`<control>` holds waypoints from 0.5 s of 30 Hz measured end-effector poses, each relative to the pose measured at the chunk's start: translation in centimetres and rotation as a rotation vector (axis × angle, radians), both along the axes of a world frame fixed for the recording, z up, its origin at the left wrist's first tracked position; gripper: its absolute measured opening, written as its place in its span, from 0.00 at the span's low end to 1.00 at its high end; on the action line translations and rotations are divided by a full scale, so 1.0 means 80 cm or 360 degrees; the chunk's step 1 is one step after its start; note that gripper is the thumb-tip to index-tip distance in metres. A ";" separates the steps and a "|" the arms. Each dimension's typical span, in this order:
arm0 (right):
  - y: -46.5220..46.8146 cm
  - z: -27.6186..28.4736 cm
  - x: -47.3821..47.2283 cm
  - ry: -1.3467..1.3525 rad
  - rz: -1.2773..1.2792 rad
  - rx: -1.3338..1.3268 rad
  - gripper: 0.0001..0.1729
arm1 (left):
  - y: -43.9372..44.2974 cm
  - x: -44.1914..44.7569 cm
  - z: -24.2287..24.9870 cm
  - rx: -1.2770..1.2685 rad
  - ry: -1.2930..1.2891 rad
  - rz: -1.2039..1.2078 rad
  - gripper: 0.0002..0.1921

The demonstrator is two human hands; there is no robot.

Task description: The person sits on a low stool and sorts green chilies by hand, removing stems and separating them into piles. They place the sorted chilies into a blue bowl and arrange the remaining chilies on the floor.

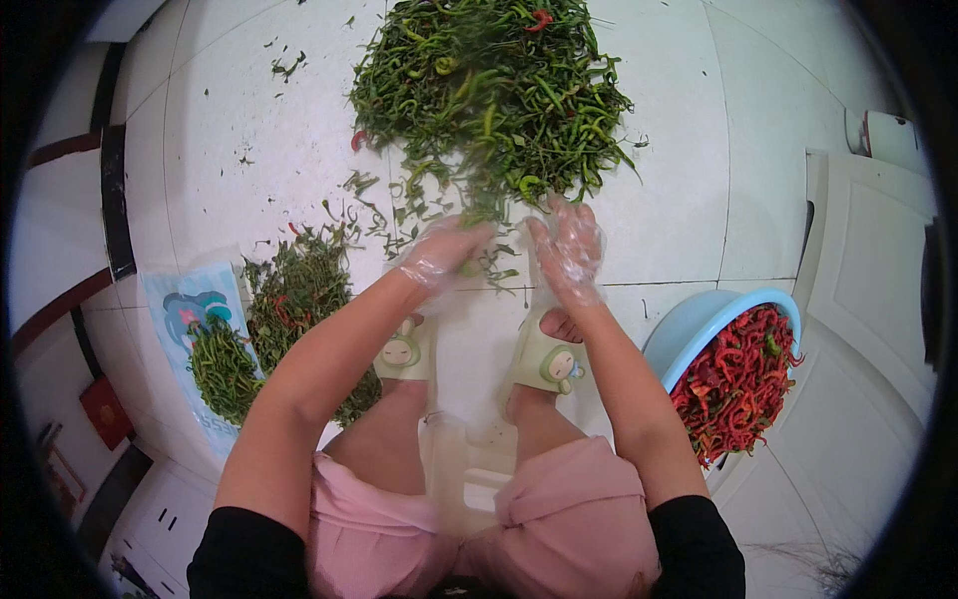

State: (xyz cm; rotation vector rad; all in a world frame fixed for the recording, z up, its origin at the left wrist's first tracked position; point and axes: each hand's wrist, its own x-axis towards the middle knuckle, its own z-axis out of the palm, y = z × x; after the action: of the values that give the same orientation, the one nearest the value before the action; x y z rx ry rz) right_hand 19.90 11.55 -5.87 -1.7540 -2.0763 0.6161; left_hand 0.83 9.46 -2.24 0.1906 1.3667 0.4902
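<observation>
A large heap of green chili peppers (554, 97) with stems and leaves lies on the floor before me. My left hand (449, 251), in a clear plastic glove, is closed on a motion-blurred pepper plant (486, 168) that extends up over the heap. Its exact outline is lost in the blur. Beside it, my right hand (570, 247) wears the same kind of glove. Its fingers are apart at the heap's near edge, and I see nothing held in it. Loose leaf bits (500, 277) are scattered beneath and between the hands.
At the right, a light blue plastic basin (692, 322) holds red chili peppers (737, 382). To the left lie a pile of stripped stems and leaves (296, 292) and a printed plastic sheet (161, 299) bearing green peppers (221, 367). My slippered feet (404, 352) stand close behind the hands.
</observation>
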 end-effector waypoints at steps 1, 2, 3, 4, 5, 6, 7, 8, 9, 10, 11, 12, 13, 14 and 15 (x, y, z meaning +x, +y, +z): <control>0.008 -0.007 -0.003 -0.0149 -0.0018 0.0017 0.19 | -0.004 0.001 0.001 -0.0022 0.0011 0.0017 0.12; 0.018 -0.019 -0.003 -0.0211 -0.0021 -0.0019 0.17 | -0.007 0.003 0.001 -0.0044 0.0022 0.0034 0.12; 0.026 -0.029 -0.002 -0.0210 0.0058 -0.0023 0.15 | -0.009 0.002 -0.001 -0.0067 0.0035 0.0053 0.13; 0.034 -0.038 -0.002 -0.0199 0.0142 -0.0026 0.14 | -0.012 -0.001 -0.005 -0.0059 0.0054 0.0047 0.13; 0.037 -0.043 -0.002 -0.0191 0.0225 -0.0029 0.12 | -0.015 -0.004 -0.011 -0.0051 0.0070 0.0040 0.14; 0.035 -0.036 -0.006 -0.0080 0.0265 -0.0044 0.11 | -0.017 -0.007 -0.015 -0.0044 0.0086 0.0040 0.15; 0.029 -0.024 -0.013 0.0036 0.0306 -0.0060 0.11 | -0.017 -0.010 -0.015 -0.0060 0.0073 0.0069 0.15; 0.020 -0.012 -0.018 0.0150 0.0347 -0.0077 0.10 | -0.015 -0.012 -0.013 -0.0076 0.0059 0.0098 0.16; 0.006 -0.002 -0.019 0.0266 0.0410 -0.0097 0.09 | -0.012 -0.011 -0.011 -0.0090 0.0031 0.0121 0.16; -0.011 0.008 -0.019 0.0381 0.0473 -0.0120 0.08 | -0.009 -0.010 -0.009 -0.0069 -0.0019 0.0030 0.17; -0.023 0.016 -0.019 0.0497 0.0536 -0.0144 0.07 | -0.006 -0.010 -0.006 -0.0047 -0.0069 -0.0061 0.17; -0.030 0.024 -0.019 0.0553 0.0520 -0.0238 0.07 | -0.004 -0.009 -0.005 -0.0024 -0.0116 -0.0154 0.18; -0.035 0.033 -0.019 0.0611 0.0504 -0.0333 0.07 | -0.006 -0.008 -0.008 0.0006 -0.0157 -0.0143 0.18; -0.037 0.037 -0.019 0.0669 0.0488 -0.0427 0.07 | -0.009 -0.008 -0.011 0.0035 -0.0196 -0.0131 0.19; -0.035 0.039 -0.019 0.0760 0.0251 -0.0738 0.04 | -0.010 -0.006 -0.010 0.0065 -0.0238 -0.0122 0.19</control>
State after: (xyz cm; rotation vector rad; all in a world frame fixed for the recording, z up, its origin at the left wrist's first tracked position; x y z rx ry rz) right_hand 18.34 8.74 -2.74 -1.4581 -1.8307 1.4985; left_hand 0.36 8.69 -3.07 0.2344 1.1999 0.4590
